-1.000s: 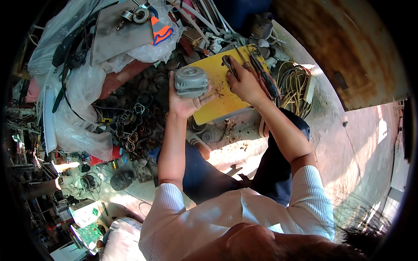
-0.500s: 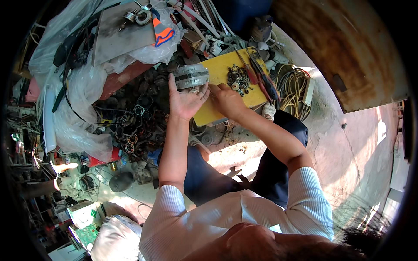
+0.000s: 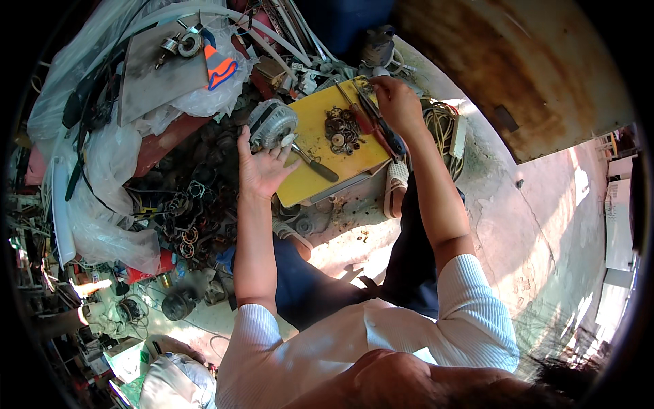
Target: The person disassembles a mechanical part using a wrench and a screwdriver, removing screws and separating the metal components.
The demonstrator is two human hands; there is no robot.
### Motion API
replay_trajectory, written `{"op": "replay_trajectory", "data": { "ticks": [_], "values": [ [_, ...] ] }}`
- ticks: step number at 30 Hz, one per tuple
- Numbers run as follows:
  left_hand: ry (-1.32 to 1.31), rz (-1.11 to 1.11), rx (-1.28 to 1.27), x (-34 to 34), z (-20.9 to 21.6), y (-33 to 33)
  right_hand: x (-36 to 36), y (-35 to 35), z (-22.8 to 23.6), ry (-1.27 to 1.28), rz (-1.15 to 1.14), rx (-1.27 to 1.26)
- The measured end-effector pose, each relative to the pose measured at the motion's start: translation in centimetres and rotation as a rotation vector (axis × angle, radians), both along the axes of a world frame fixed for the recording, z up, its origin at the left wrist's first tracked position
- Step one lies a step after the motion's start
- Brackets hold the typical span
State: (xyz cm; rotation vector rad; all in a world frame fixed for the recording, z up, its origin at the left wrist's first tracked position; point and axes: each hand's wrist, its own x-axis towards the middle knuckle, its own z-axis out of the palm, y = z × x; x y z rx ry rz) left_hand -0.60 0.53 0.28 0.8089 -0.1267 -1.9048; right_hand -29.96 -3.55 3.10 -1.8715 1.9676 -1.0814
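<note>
In my left hand [image 3: 262,170] rests a round, ribbed silver metal motor housing [image 3: 272,123], tilted at the left edge of a yellow board [image 3: 306,109]. The palm faces up, and the fingers curl beneath and against the housing. A screwdriver [image 3: 320,168] with a dark handle lies on the board beside that hand, its shaft end near the fingers. My right hand [image 3: 398,105] is at the board's far right corner, fingers bent together by the upper ends of the tools; what they grip, if anything, is hidden. Pliers [image 3: 388,136] and a red-handled screwdriver [image 3: 361,119] lie there.
Several small washers and rings [image 3: 340,129] are heaped on the board. A grey metal plate [image 3: 160,68] bears metal parts and an orange cloth [image 3: 219,67]. Dark scrap parts [image 3: 197,198] pile up at left. Coiled cable [image 3: 439,129] lies right, near a rusty sheet [image 3: 511,68].
My right hand has moved from beside the housing to the board's far right corner. The dark-handled screwdriver now shows on the board. The housing has turned in my left hand, showing its round face.
</note>
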Motion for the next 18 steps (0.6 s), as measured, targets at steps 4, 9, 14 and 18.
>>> {"op": "replay_trajectory", "data": {
  "ticks": [4, 9, 14, 18],
  "values": [
    [0.083, -0.014, 0.012, 0.0, -0.4, 0.2, -3.3, 0.5, 0.2, 0.293, 0.038, 0.457],
    [0.038, -0.058, -0.116, -0.4, 0.0, 0.9, -3.3, 0.7, -2.9, 0.499, 0.135, 0.667],
    [0.084, -0.107, -0.180, -0.6, -0.2, 0.9, -3.1, 1.0, -2.6, 0.530, 0.116, 0.567],
    [0.049, -0.105, -0.145, -1.0, -0.3, 0.5, -4.1, 1.2, -1.1, 0.309, 0.115, 0.500]
  ]
}}
